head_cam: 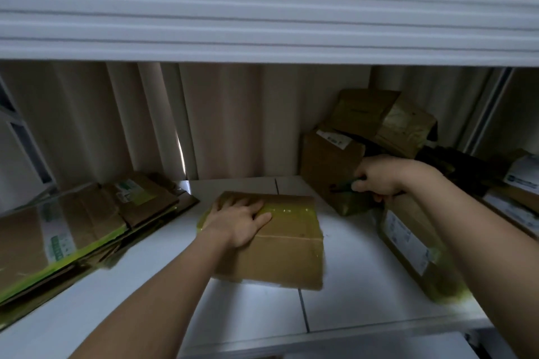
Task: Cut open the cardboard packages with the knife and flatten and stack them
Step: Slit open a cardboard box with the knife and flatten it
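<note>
Lower left of the frame: we find a stack of flattened boxes (73, 230), brown cardboard with yellow-green tape along the edges and white-and-green labels, lying on the white tiled surface (364, 280).

Centre: we note a cardboard package (280, 245), lying low on the tiles, sealed across its far end with a band of yellow tape (291, 210). Our left hand (242, 220) rests palm down on its upper left corner, fingers straight and spread, fingertips touching the tape; it grips nothing.

Right of centre: we list our right hand (376, 178), fingers curled tight around a knife (345, 185) with a green handle, its dark tip pointing left. The hand sits in front of a standing brown box (326, 166) with a white label at its top edge.

Upper right: two more boxes (382, 119), piled at an angle behind the standing one.

Lower right: a taped box with a printed label (408, 242) lies under our right forearm, and further labelled parcels (519, 195) sit at the frame's right edge.

Top: a white moulded shelf edge (262, 20) runs across the whole frame; cream curtains (116, 119) hang behind.
</note>
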